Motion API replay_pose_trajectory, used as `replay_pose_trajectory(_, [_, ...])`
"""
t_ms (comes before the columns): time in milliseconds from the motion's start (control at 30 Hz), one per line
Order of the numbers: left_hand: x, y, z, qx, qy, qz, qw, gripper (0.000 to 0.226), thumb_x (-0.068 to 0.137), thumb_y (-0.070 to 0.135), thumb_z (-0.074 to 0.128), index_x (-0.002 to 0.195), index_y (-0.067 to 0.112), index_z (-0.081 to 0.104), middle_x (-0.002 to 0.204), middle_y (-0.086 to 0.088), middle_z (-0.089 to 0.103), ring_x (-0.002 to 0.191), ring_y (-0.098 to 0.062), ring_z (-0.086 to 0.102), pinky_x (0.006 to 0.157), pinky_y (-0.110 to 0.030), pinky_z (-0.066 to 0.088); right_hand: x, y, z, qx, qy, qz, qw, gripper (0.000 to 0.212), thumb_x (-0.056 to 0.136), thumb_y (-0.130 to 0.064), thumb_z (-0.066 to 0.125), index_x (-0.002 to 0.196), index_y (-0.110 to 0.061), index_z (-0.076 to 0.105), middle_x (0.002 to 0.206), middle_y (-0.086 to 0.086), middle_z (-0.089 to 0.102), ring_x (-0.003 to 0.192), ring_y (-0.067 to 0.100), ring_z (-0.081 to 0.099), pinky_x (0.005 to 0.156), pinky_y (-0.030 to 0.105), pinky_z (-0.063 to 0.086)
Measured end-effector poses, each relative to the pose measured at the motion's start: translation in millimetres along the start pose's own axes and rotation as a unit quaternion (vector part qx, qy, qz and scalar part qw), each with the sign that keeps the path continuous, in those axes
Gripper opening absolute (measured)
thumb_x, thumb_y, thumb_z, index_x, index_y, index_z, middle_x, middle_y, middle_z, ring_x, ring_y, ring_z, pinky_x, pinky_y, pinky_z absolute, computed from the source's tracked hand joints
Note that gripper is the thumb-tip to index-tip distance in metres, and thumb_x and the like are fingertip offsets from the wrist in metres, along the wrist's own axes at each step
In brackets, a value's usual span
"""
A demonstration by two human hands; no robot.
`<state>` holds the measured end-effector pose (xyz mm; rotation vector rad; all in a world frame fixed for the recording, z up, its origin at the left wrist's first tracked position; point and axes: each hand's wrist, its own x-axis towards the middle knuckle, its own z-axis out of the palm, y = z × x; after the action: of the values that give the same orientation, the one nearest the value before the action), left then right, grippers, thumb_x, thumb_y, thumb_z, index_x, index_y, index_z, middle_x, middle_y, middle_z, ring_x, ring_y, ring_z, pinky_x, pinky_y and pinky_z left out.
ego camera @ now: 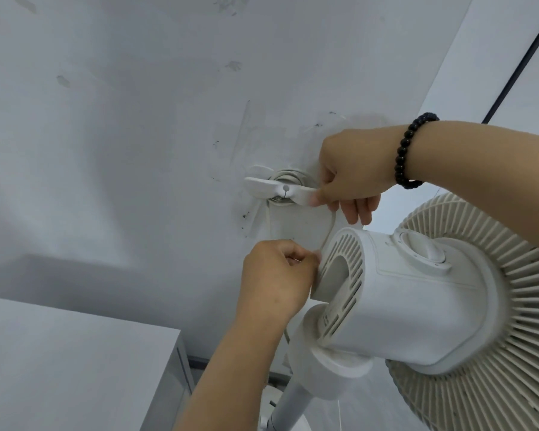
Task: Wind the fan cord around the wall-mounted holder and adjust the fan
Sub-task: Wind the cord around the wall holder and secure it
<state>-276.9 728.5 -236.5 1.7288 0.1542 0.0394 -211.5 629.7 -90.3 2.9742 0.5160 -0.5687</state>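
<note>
Fan [417, 293] nearest you, your left hand [277, 275] pinching cord [329, 231] beside it, right hand [352, 175] gripping wall holder [280, 189] above, coils wound.

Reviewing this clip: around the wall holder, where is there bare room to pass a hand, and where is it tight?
Bare wall lies left of and above the white wall-mounted cord holder. It is crowded to its right, where the right hand pinches the holder's arm, and below, where the thin white cord, the left hand and the white fan motor housing close in.

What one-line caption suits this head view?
Right hand pinches the white wall-mounted cord holder; left hand grips the thin white cord behind the white pedestal fan.
</note>
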Motion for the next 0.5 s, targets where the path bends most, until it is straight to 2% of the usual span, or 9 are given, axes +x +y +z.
replay_pose_trajectory(100, [-2.2, 0.9, 1.9, 0.0, 0.004, 0.001, 1.0, 0.014, 0.084, 0.019, 0.07, 0.072, 0.018, 0.076, 0.066, 0.0, 0.074, 0.067, -0.015, 0.071, 0.072, -0.028, 0.059, -2.5, -2.9, -0.6, 0.02, 0.019, -0.025, 0.999, 0.035, 0.099, -0.027, 0.049, 0.083, 0.0, 0.066, 0.069, 0.004, 0.076, 0.056, 0.016, 0.072, 0.058, 0.025, 0.06])
replay_pose_trajectory(267, [-2.5, 1.3, 1.7, -0.009, 0.012, 0.0, 1.0, 0.015, 0.084, 0.019, 0.07, 0.071, 0.022, 0.076, 0.062, 0.005, 0.072, 0.062, -0.009, 0.069, 0.066, -0.02, 0.055, -1.6, -4.8, 0.7, 0.019, 0.03, -0.012, 0.999, 0.036, 0.101, -0.026, 0.045, 0.084, -0.001, 0.065, 0.074, 0.008, 0.076, 0.064, 0.023, 0.073, 0.061, 0.029, 0.061])
replay_pose_trajectory(367, [-1.9, 1.9, 2.7, -0.018, 0.032, 0.006, 0.999, 0.015, 0.085, 0.024, 0.071, 0.07, 0.023, 0.075, 0.056, 0.008, 0.069, 0.056, -0.001, 0.065, 0.063, -0.018, 0.051, -1.1, -5.3, 0.6, 0.028, 0.046, -0.005, 0.999, 0.039, 0.102, -0.022, 0.04, 0.082, 0.002, 0.064, 0.074, 0.013, 0.075, 0.062, 0.027, 0.071, 0.062, 0.032, 0.06])
replay_pose_trajectory(500, [1.8, 0.0, -0.9, -0.021, 0.071, 0.007, 0.997, 0.013, 0.084, 0.032, 0.073, 0.073, 0.025, 0.073, 0.057, 0.011, 0.068, 0.055, 0.005, 0.062, 0.061, -0.015, 0.043, 1.1, -0.5, -1.9, 0.009, 0.057, 0.022, 0.998, 0.036, 0.102, -0.018, 0.039, 0.084, 0.0, 0.064, 0.075, 0.012, 0.075, 0.065, 0.028, 0.072, 0.073, 0.037, 0.061])
